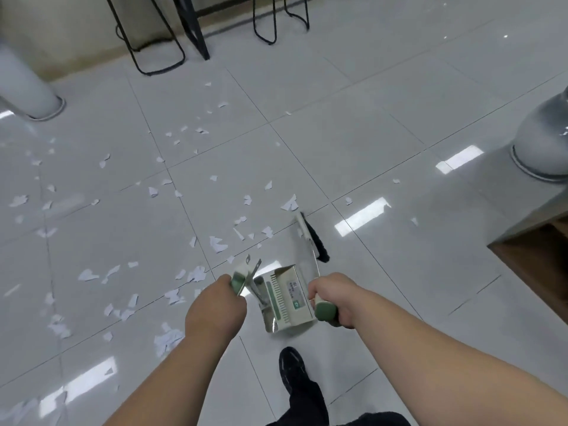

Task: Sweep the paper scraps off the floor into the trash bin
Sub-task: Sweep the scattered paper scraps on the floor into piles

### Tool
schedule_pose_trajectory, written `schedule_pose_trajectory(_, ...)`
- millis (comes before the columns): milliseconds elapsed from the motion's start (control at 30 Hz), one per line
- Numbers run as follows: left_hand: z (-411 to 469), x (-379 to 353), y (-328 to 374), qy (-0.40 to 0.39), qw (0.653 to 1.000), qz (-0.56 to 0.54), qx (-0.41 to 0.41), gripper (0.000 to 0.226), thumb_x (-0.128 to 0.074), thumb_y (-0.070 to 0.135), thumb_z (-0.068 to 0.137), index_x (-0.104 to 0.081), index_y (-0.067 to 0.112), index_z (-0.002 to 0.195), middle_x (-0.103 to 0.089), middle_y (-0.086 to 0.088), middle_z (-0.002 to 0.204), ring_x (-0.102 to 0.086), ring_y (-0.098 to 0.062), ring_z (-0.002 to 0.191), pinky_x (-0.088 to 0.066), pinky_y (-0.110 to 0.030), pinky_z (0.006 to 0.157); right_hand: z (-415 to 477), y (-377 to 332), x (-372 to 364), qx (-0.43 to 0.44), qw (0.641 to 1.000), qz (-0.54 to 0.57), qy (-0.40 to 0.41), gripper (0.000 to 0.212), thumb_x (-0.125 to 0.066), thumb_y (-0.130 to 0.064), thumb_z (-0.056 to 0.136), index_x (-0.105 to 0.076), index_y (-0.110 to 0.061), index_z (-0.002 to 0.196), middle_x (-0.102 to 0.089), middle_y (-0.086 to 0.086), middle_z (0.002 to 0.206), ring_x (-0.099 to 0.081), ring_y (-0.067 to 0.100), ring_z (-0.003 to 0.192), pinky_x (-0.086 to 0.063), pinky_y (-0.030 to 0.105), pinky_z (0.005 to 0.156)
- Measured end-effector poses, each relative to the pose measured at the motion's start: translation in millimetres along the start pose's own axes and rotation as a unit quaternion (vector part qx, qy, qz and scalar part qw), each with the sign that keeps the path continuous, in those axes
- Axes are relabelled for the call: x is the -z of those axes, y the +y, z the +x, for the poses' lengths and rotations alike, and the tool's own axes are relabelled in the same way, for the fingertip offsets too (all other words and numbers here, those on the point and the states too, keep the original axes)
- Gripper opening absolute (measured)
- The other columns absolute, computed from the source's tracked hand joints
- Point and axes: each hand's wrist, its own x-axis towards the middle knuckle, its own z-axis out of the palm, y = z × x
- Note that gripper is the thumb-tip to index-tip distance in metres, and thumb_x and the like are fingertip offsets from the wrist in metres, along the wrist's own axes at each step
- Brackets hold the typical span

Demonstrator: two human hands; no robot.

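White paper scraps (218, 243) lie scattered over the glossy tiled floor (384, 133), mostly ahead and to the left, a few just beside the black bristles of the broom (318, 241). The right hand (335, 299) is curled round the broom's green handle, and the left hand (215, 305) grips the green handle of the metal dustpan (285, 299), which sits between the two hands. A black shoe (292, 367) stands just behind the dustpan, and black chair legs (153, 41) stand by the far wall.

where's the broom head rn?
Head view, right of centre: broom head on the floor just beyond the dustpan, paper scraps to its left.
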Motion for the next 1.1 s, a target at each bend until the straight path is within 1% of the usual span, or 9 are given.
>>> schedule_pose_trajectory(100, 10, 12, -21, 0.002, 0.999, -0.021, 0.029, 0.008, -0.045, 0.012, 0.084, -0.051, 0.017, 0.086, -0.06, 0.0, 0.078, -0.056, -0.021, 0.07, -0.04, -0.03, 0.057, 5, -34, -31, -0.004, 0.999, -0.008, -0.043, 0.032, -0.06, -0.006, 0.074, -0.065, -0.008, 0.106, -0.064, 0.013, 0.086, -0.058, 0.023, 0.061, -0.039, 0.02, 0.047)
schedule_pose_trajectory(167, 16, 18, -34, 0.004, 0.998, -0.034, 0.046, 0.011, -0.045, 0.013, 0.084, -0.053, 0.019, 0.089, -0.062, 0.0, 0.079, -0.059, -0.022, 0.073, -0.042, -0.03, 0.058, 4, -56, -47, -0.012, 0.997, -0.018, -0.069, 0.026, -0.061, -0.007, 0.077, -0.065, -0.011, 0.102, -0.065, 0.008, 0.075, -0.054, 0.018, 0.048, -0.036, 0.019, 0.045)
schedule_pose_trajectory(233, 20, 24, -44, 0.005, 0.997, -0.045, 0.064, 0.012, -0.046, 0.014, 0.084, -0.055, 0.02, 0.091, -0.063, 0.001, 0.08, -0.061, -0.021, 0.075, -0.044, -0.03, 0.061, 5, -71, -60, -0.021, 0.995, -0.018, -0.093, 0.026, -0.061, -0.008, 0.08, -0.064, -0.011, 0.105, -0.063, 0.006, 0.068, -0.052, 0.014, 0.04, -0.034, 0.019, 0.044)
schedule_pose_trajectory(367, 24, 35, -50, 0.013, 0.995, -0.055, 0.087, 0.01, -0.046, 0.013, 0.084, -0.054, 0.019, 0.087, -0.062, 0.001, 0.079, -0.059, -0.02, 0.072, -0.041, -0.029, 0.058, 8, -90, -67, -0.024, 0.992, -0.01, -0.127, 0.019, -0.061, -0.01, 0.078, -0.063, -0.011, 0.097, -0.061, 0.006, 0.065, -0.046, 0.015, 0.04, -0.029, 0.021, 0.045)
schedule_pose_trajectory(500, 30, 42, -36, 0.019, 0.995, -0.047, 0.085, 0.007, -0.046, 0.013, 0.086, -0.049, 0.018, 0.082, -0.061, 0.0, 0.076, -0.056, -0.02, 0.069, -0.039, -0.029, 0.056, 5, -97, -46, -0.004, 0.993, -0.041, -0.107, 0.018, -0.063, -0.009, 0.075, -0.063, -0.009, 0.093, -0.062, 0.009, 0.066, -0.044, 0.017, 0.042, -0.029, 0.022, 0.045)
schedule_pose_trajectory(633, 39, 43, 3, 0.019, 0.997, -0.041, 0.062, 0.01, -0.045, 0.012, 0.086, -0.046, 0.019, 0.079, -0.059, 0.001, 0.075, -0.054, -0.016, 0.061, -0.036, -0.028, 0.054, -1, -109, 4, 0.016, 0.996, -0.061, -0.064, 0.02, -0.063, -0.009, 0.074, -0.063, -0.009, 0.094, -0.063, 0.008, 0.066, -0.044, 0.019, 0.042, -0.03, 0.022, 0.047)
schedule_pose_trajectory(733, 49, 40, 48, 0.019, 0.999, -0.023, 0.025, 0.008, -0.044, 0.014, 0.086, -0.047, 0.019, 0.082, -0.06, 0.002, 0.076, -0.055, -0.016, 0.065, -0.037, -0.029, 0.055, -7, -118, 57, 0.037, 0.997, -0.054, -0.028, 0.019, -0.062, -0.008, 0.076, -0.062, -0.008, 0.095, -0.061, 0.008, 0.063, -0.045, 0.019, 0.043, -0.031, 0.021, 0.047)
schedule_pose_trajectory(933, 62, 22, 164, 0.017, 0.999, -0.005, -0.03, 0.008, -0.043, 0.012, 0.085, -0.047, 0.02, 0.083, -0.061, 0.001, 0.077, -0.058, -0.02, 0.07, -0.04, -0.03, 0.058, -8, -120, 194, 0.049, 0.998, -0.013, 0.049, 0.026, -0.06, -0.006, 0.08, -0.06, -0.011, 0.106, -0.062, 0.007, 0.062, -0.05, 0.015, 0.036, -0.035, 0.018, 0.046)
schedule_pose_trajectory(1100, 68, -1, 261, 0.027, 0.997, 0.028, -0.065, 0.011, -0.042, 0.009, 0.084, -0.045, 0.02, 0.083, -0.059, 0.002, 0.077, -0.056, -0.021, 0.07, -0.04, -0.03, 0.057, -2, -112, 313, 0.039, 0.994, 0.014, 0.105, 0.022, -0.06, -0.004, 0.08, -0.06, -0.009, 0.101, -0.061, 0.008, 0.063, -0.051, 0.017, 0.041, -0.035, 0.019, 0.047)
